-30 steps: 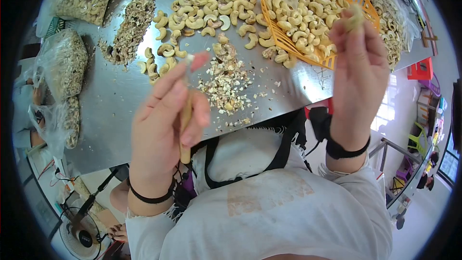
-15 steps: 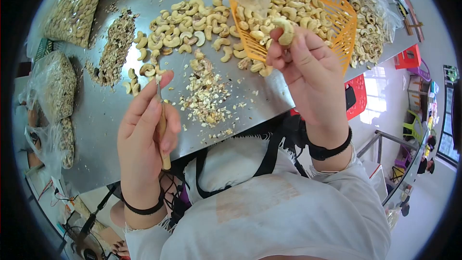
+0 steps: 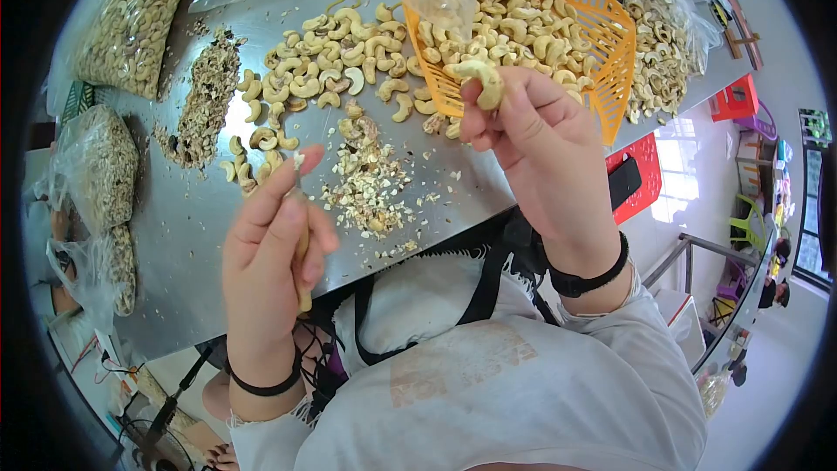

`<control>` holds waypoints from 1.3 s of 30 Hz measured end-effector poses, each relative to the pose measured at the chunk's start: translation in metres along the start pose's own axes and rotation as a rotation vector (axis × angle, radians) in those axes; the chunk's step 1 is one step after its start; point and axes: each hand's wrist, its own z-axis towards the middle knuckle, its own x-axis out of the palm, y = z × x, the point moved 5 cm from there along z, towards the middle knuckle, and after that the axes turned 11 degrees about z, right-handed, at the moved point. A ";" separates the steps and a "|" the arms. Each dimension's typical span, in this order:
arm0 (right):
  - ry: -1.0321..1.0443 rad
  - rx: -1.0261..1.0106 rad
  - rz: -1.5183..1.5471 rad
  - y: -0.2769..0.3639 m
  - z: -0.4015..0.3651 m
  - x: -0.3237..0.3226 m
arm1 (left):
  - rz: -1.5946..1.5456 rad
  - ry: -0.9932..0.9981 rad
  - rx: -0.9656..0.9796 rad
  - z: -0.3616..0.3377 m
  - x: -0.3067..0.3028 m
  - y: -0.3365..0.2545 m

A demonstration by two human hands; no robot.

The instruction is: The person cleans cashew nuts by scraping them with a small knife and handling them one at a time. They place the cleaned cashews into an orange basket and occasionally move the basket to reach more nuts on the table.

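Note:
My left hand (image 3: 275, 253) is closed round a small knife (image 3: 304, 275) with a wooden handle, its tip by the index finger with a white crumb on it. Between thumb and fingers of my right hand (image 3: 549, 144) is a cashew (image 3: 485, 85), held up in front of the orange basket (image 3: 621, 65). That basket holds many cashews. Loose cashews (image 3: 327, 57) lie on the metal table (image 3: 174, 244) beyond my left hand. A pile of pale crumbs (image 3: 370, 179) sits between my hands, and a browner pile of bits (image 3: 205, 96) is further left.
Bags of cashews (image 3: 139, 22) and of small pieces (image 3: 100, 157) stand at the left edge. Another open bag (image 3: 663, 44) is right of the basket. A red stool (image 3: 641, 179) with a black phone (image 3: 624, 181) is beyond the table's edge.
My right hand has moved a little left and down with the cashew, which is turned differently. My left hand has shifted slightly right and down, still round the knife.

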 end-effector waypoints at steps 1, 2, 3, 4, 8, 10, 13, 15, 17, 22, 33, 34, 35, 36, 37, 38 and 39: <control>-0.014 0.005 -0.037 -0.002 -0.002 0.003 | 0.001 -0.002 -0.002 -0.001 0.002 -0.003; -0.027 0.013 -0.072 -0.005 -0.004 0.005 | 0.172 0.019 0.048 -0.002 0.007 -0.011; -0.024 0.020 -0.068 -0.008 -0.006 0.007 | 0.345 0.038 0.096 -0.003 0.013 -0.016; 0.007 0.037 -0.058 -0.013 -0.007 0.010 | 0.348 0.029 0.091 -0.004 0.019 -0.016; 0.047 0.128 -0.072 -0.025 -0.015 0.021 | 0.590 0.000 0.276 -0.006 0.032 -0.028; 0.069 0.125 -0.077 -0.027 -0.018 0.024 | 0.782 0.087 0.448 -0.006 0.038 -0.033; 0.116 0.140 -0.003 -0.029 -0.020 0.030 | 0.789 0.071 0.484 -0.005 0.043 -0.032; 0.125 0.137 -0.047 -0.030 -0.021 0.030 | 0.799 0.062 0.539 -0.005 0.047 -0.033; 0.118 0.144 -0.027 -0.030 -0.021 0.029 | 0.820 -0.029 0.570 -0.006 0.046 -0.034; 0.087 0.163 -0.017 -0.031 -0.023 0.028 | 0.939 -0.055 0.720 -0.006 0.048 -0.038; 0.091 0.211 0.068 -0.035 -0.025 0.028 | 0.811 -0.091 0.721 -0.006 0.045 -0.039; 0.091 0.211 0.068 -0.035 -0.025 0.027 | 0.771 -0.071 0.632 -0.006 0.044 -0.036; 0.105 0.208 0.046 -0.034 -0.024 0.027 | 0.730 -0.052 0.544 -0.005 0.043 -0.033; 0.120 0.205 0.023 -0.034 -0.024 0.028 | 0.731 -0.054 0.545 -0.005 0.043 -0.032; 0.121 0.205 0.023 -0.034 -0.024 0.027 | 0.733 -0.051 0.567 -0.004 0.043 -0.031; 0.126 0.205 0.023 -0.034 -0.024 0.028 | 0.736 -0.048 0.589 -0.004 0.043 -0.031; 0.131 0.205 0.024 -0.034 -0.024 0.028 | 0.735 -0.049 0.590 -0.003 0.043 -0.031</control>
